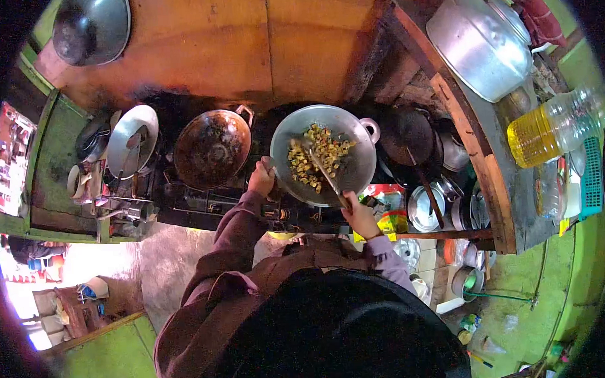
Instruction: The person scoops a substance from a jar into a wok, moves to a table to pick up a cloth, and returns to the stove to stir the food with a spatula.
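A large silver wok (290, 133) sits on the stove in front of me, with small browned chunks of food (324, 148) spread over its bottom. My left hand (262, 178) is closed around the wok's near-left handle. In my right hand (361, 217) is the handle of a spatula (324, 169), fingers wrapped round it. The spatula slants up and left into the wok, its tip among the food pieces. Just left of the wok stands a darker, oily brown wok (212, 149).
Further left is a pale metal basin (133, 138) with a ladle in it. A blackened pan (407, 142) and a small pot (426, 208) stand to the right. On the raised wooden shelf are a big kettle (480, 43) and a bottle of yellow oil (547, 130).
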The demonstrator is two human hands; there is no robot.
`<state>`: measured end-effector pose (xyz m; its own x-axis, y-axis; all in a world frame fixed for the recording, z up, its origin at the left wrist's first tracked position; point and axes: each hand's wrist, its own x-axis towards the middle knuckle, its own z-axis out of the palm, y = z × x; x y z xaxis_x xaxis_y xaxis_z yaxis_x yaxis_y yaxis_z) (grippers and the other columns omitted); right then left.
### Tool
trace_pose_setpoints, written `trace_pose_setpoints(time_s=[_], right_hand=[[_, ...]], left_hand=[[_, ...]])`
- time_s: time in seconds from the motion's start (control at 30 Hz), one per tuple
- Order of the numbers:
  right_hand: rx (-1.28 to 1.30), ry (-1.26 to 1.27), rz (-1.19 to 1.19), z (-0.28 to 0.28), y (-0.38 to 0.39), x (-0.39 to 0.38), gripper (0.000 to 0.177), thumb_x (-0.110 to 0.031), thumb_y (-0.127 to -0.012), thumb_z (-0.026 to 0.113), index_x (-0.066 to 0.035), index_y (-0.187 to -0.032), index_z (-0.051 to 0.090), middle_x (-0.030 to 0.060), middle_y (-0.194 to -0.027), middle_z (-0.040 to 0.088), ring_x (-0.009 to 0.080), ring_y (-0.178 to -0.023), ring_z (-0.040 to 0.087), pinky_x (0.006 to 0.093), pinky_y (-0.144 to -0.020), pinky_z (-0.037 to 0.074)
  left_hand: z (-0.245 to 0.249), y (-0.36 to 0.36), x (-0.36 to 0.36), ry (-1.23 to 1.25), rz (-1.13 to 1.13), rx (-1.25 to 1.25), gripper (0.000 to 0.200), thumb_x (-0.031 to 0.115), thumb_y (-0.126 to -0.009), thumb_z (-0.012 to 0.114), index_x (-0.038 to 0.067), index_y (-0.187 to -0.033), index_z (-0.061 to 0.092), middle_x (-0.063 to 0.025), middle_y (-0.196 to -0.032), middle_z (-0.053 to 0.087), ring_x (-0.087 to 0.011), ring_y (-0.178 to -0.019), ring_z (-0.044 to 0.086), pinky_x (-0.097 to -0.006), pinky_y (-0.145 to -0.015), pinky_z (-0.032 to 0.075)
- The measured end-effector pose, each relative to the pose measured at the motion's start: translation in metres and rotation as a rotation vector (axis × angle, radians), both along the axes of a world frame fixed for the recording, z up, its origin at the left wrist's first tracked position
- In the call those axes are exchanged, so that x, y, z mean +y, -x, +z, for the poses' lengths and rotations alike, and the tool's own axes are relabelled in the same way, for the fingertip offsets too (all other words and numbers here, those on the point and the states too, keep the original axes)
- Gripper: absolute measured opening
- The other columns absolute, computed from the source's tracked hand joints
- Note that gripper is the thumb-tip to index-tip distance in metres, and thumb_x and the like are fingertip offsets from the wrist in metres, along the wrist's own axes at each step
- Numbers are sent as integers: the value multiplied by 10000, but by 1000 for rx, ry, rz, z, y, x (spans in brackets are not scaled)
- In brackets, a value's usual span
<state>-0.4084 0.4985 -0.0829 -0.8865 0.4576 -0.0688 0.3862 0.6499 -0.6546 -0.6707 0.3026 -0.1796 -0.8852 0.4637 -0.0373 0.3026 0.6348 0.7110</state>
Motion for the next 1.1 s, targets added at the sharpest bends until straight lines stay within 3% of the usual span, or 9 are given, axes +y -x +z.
trace_pose_setpoints(time_s=[0.1, 0.2, 0.27, 0.3, 0.53, 0.63, 0.87, 1.0, 1.1], right_hand=[[-123, 161, 193, -9, -40, 34, 419, -108, -798, 574, -192, -1167, 396, 196, -836, 606, 391, -786, 603, 468, -617, 459], [77, -100, 304, 27, -73, 63, 400, -128, -787, 578, -224, -1150, 440, 173, -794, 609, 373, -746, 613, 444, -602, 484], [-322, -354, 189, 59, -82, 74, 384, -163, -781, 582, -243, -1141, 474, 139, -771, 620, 337, -686, 620, 431, -569, 489], [-223, -448, 207, 82, -84, 73, 376, -175, -775, 585, -253, -1133, 498, 115, -720, 621, 312, -627, 618, 428, -529, 484], [-432, -286, 130, 205, -105, 36, 346, -193, -764, 646, -118, -1093, 568, 168, -840, 634, 352, -750, 616, 431, -636, 486], [-426, -135, 146, 198, -113, 26, 397, -196, -746, 650, -122, -1125, 556, 189, -928, 623, 347, -871, 600, 441, -734, 469], [-288, -277, 34, 71, -49, 21, 243, -216, -807, 569, -188, -1037, 493, 174, -739, 617, 391, -680, 605, 520, -558, 461], [-183, -57, 128, 97, -37, 44, 241, -274, -859, 534, -162, -1067, 491, 175, -723, 615, 382, -660, 603, 497, -569, 462], [-296, -354, 165, 150, -71, 50, 294, -315, -829, 567, -217, -1101, 513, 146, -753, 628, 347, -676, 617, 455, -570, 479]], left_hand=[[0, 0, 2, 24, 24, -33, 430, 290, -818, 516, -43, -1042, 360, -316, -855, 576, -466, -801, 565, -516, -718, 451], [3, -3, 0, -19, 28, -48, 425, 285, -822, 526, -33, -1049, 357, -313, -868, 576, -468, -810, 563, -519, -707, 448], [-1, -7, -1, -41, 12, -38, 411, 276, -824, 531, -24, -1045, 359, -309, -872, 576, -468, -814, 562, -522, -704, 445], [-3, -8, -2, -64, 10, -25, 396, 266, -825, 536, -16, -1042, 361, -305, -875, 577, -468, -817, 561, -526, -701, 442], [1, -23, -2, -70, 29, -68, 382, 257, -828, 544, -7, -1034, 362, -300, -876, 579, -466, -829, 560, -527, -703, 442], [12, -30, -3, -9, 79, -201, 382, 248, -827, 550, -6, -1041, 362, -304, -896, 579, -464, -846, 559, -510, -706, 451], [26, -39, 2, -27, 84, -125, 373, 230, -823, 552, -6, -1037, 358, -301, -889, 578, -468, -835, 560, -508, -704, 451], [16, -35, -1, -94, 74, -95, 369, 216, -819, 552, -4, -1036, 350, -299, -883, 579, -466, -834, 562, -510, -699, 450], [17, -38, 0, -117, 82, -81, 370, 212, -816, 554, 0, -1039, 348, -300, -876, 581, -465, -832, 563, -515, -695, 448]])
